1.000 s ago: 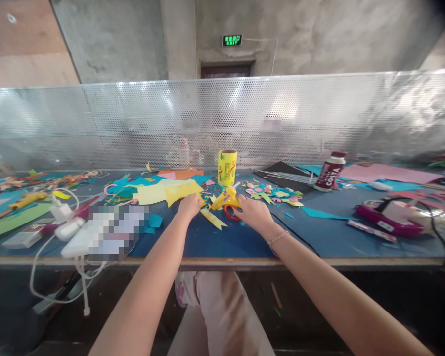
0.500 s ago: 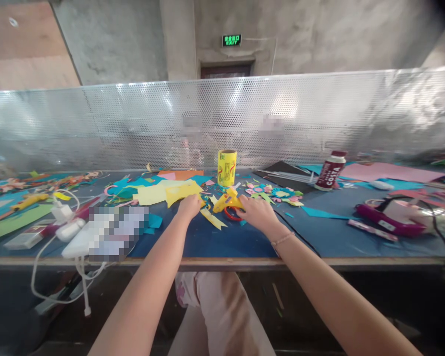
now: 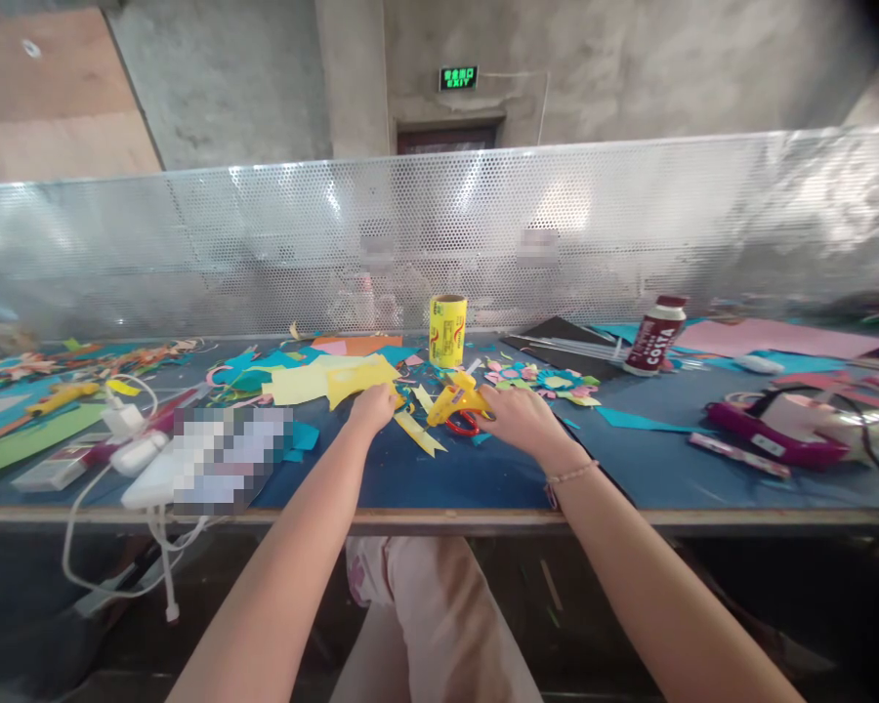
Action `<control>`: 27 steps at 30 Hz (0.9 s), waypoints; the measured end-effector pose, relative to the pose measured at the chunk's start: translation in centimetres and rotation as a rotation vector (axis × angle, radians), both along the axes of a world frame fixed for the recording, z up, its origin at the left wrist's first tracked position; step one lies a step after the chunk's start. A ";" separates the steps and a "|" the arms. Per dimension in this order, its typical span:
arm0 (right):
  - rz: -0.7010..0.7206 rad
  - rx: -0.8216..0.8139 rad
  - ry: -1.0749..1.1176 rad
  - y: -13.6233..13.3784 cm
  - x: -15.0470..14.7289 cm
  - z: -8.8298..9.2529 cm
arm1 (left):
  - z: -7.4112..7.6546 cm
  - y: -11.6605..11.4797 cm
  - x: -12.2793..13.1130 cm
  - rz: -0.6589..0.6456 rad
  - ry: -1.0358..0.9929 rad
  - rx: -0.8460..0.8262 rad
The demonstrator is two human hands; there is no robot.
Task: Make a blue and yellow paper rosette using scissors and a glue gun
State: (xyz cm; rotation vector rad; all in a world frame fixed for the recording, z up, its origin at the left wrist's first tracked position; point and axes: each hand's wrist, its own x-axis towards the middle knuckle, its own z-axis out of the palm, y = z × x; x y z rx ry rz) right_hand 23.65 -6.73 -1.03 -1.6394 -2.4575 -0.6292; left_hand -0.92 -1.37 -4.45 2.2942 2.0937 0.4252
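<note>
Blue worktable (image 3: 439, 488) was littered with paper scraps. On it the left hand (image 3: 372, 405) pinched the edge of a yellow paper (image 3: 358, 378). Just beside, the right hand (image 3: 517, 418) gripped the glue gun (image 3: 458, 400) over red scissors (image 3: 460, 425). Gluing seemed in hand, and the nozzle needed careful aiming. Behind stood a tape roll (image 3: 448, 331).
</note>
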 end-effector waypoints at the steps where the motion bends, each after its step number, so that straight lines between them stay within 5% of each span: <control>1: 0.004 0.000 0.005 0.0 0.2 0.0 | 0.0 0.0 0.0 -0.001 0.002 0.001; 27: 0.115 0.030 0.118 -0.3 2.9 0.4 | 0.0 0.1 0.0 0.010 0.018 -0.004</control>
